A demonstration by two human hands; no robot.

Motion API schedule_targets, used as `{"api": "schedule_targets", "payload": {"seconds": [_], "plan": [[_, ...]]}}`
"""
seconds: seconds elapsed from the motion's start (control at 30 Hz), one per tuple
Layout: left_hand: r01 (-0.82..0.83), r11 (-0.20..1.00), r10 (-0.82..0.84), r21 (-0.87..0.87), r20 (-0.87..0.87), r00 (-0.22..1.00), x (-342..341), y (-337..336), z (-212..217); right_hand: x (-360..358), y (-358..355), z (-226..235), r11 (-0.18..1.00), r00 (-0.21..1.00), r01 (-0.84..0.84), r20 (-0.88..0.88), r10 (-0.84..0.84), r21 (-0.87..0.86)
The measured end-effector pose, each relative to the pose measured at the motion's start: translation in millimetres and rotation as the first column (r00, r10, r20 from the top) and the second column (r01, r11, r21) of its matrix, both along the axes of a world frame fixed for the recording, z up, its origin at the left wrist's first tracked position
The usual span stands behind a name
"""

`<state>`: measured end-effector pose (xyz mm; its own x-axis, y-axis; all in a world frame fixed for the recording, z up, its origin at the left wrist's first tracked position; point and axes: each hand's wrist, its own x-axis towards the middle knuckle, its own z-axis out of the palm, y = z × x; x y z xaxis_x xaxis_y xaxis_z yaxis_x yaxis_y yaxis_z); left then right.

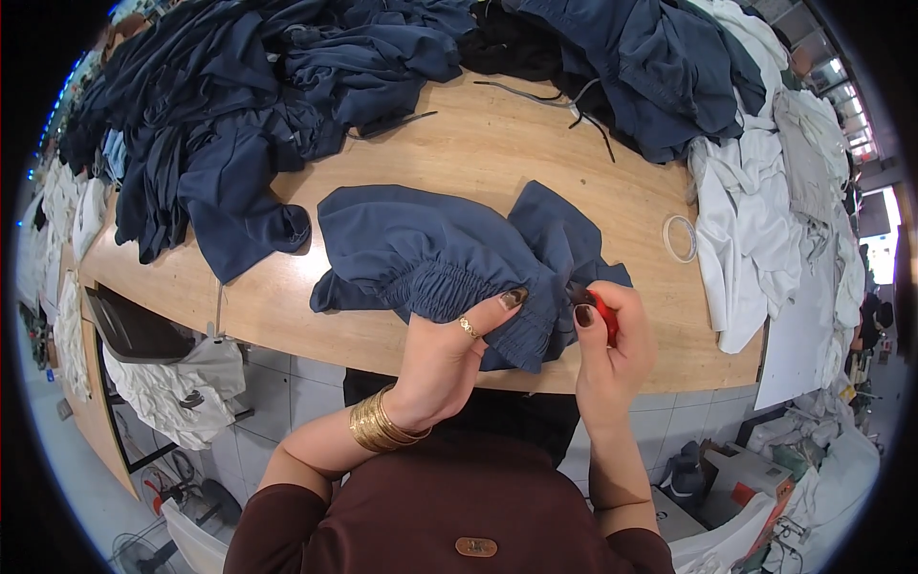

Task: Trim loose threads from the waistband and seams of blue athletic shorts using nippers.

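A dark blue garment with a gathered elastic band lies on the wooden table near its front edge. My left hand grips the garment's elastic edge, thumb on top; gold bangles circle that wrist. My right hand is closed around a small red-handled cutting tool, its tip against the cloth just right of my left thumb. The tool's blades are mostly hidden by my fingers.
A big heap of dark blue garments covers the table's left and back. White garments pile up on the right, beside a roll of clear tape. Black cords lie at the back. White cloth hangs below the table's left side.
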<state>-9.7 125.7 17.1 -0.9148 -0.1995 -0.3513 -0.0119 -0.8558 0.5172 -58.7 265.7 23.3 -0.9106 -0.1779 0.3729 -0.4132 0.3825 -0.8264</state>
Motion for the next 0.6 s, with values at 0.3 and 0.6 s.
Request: {"api": "schedule_targets", "payload": {"seconds": [0.3,0.6], "plan": [[-0.008,0.999,0.007,-0.034,-0.032,0.999,0.0,-0.4,5.5,-7.1,7.4,5.6,0.912,0.919,0.002,-0.36,0.161,0.411],[0.011,0.999,-0.012,-0.036,-0.009,1.0,1.2,-1.1,5.9,-8.3,7.4,7.3,0.889,0.894,0.044,-0.416,0.169,0.456]]}}
